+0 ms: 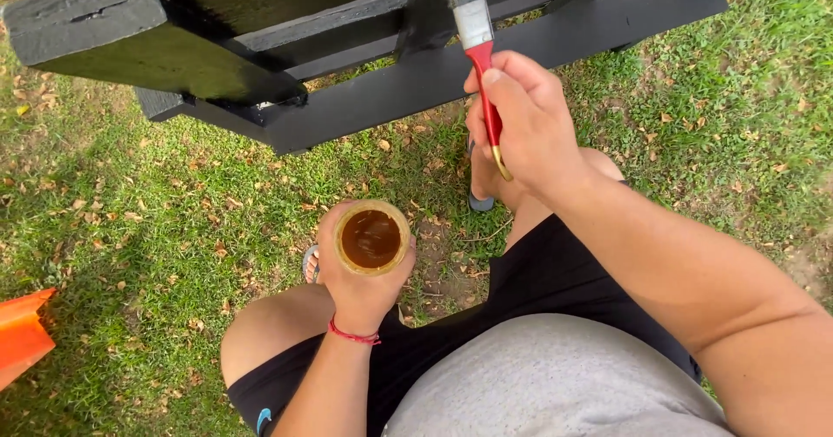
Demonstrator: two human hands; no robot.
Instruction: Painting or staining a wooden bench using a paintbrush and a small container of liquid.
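My right hand [525, 124] grips a paintbrush [475, 29] by its red handle, bristles up against the black-painted wooden frame [434, 77] in front of me. My left hand [356, 285] holds a small round open container [372, 237] with brown liquid inside, level, above my left knee. A red string bracelet is on my left wrist. The brush's bristle tip is cut off at the top edge of the view.
I crouch on grass scattered with dry leaves. The black wooden structure spans the top, with a thick beam [130, 42] at the left. An orange object [22, 333] lies at the left edge. My feet in sandals rest below the frame.
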